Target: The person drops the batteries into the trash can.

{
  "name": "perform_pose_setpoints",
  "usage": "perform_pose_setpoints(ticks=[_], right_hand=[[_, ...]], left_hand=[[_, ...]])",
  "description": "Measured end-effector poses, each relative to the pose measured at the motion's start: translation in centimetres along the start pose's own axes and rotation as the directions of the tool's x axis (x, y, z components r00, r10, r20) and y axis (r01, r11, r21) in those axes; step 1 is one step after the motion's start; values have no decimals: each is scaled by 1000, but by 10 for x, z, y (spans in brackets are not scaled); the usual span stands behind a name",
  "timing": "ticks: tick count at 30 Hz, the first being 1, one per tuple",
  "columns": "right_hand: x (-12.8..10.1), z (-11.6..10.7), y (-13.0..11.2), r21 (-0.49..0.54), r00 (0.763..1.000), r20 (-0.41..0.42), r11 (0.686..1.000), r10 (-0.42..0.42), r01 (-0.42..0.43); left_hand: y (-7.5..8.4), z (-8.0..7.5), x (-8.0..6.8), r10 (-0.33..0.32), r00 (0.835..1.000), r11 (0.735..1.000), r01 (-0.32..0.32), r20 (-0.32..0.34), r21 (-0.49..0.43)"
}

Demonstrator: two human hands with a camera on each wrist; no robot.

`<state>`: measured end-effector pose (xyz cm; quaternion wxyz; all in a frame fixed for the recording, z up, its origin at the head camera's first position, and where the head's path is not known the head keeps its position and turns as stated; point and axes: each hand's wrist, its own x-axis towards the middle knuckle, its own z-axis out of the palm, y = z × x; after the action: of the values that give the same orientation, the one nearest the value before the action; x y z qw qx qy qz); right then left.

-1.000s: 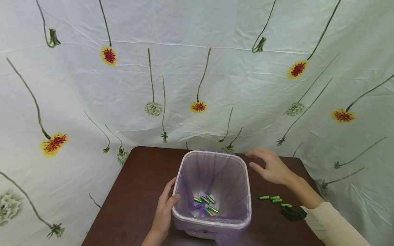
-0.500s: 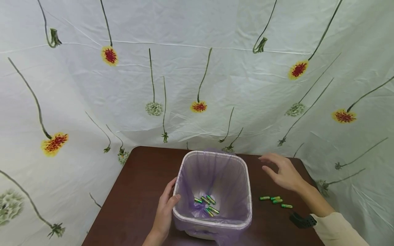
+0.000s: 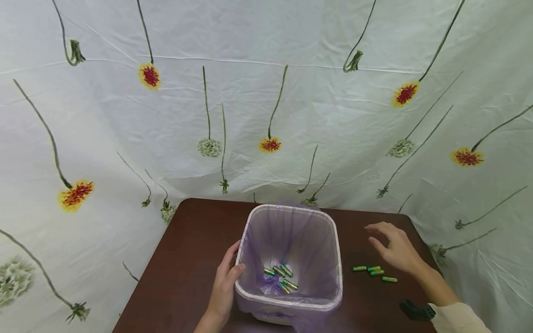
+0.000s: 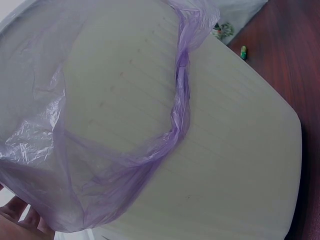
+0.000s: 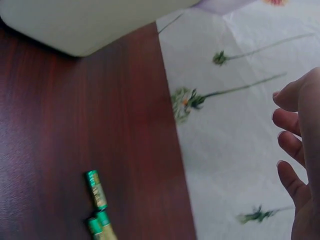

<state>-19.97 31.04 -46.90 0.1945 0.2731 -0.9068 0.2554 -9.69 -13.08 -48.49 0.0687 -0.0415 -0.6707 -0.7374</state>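
Note:
A white trash bin (image 3: 339,259) lined with a thin purple plastic bag (image 3: 308,249) stands on the table. Several green and gold batteries (image 3: 287,270) lie on the bag at its bottom. My left hand (image 3: 222,286) grips the bin's left rim, thumb over the edge and fingers along the outside wall. In the left wrist view its fingers (image 4: 25,220) show at the lower left beside the bag. My right hand (image 3: 395,247) hovers right of the bin with fingers loosely bent and nothing in them. Below it, several more batteries (image 3: 376,273) lie on the table.
The dark reddish-brown table (image 3: 200,231) reaches back to a white cloth (image 3: 333,115) printed with flowers, which hangs behind and on both sides. A dark strap (image 3: 416,311) is on the right wrist, by the light sleeve (image 3: 458,319).
My right hand has moved away from the bin's right rim, to the right and nearer, toward the batteries on the table. My left hand keeps its grip on the bin.

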Motion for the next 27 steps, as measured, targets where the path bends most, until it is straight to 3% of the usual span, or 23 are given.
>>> perform_pose_setpoints(ticks=[12,19,24,27], right_hand=[[-48,14,28,22,978,-71,981,196,-195],[-86,31,48,69,928,32,925,372,-373],[-121,49,67,33,861,133,866,491,-499],[-143,60,78,24,773,232,791,591,-612]], left_hand=[[0,1,1,3,1000,1000,-3,9,-11],[0,1,-1,-5,1000,1000,5,-5,-1],[-2,2,-1,-2,1000,1000,2,-8,8],[-2,2,-1,8,1000,1000,-8,-10,9]])
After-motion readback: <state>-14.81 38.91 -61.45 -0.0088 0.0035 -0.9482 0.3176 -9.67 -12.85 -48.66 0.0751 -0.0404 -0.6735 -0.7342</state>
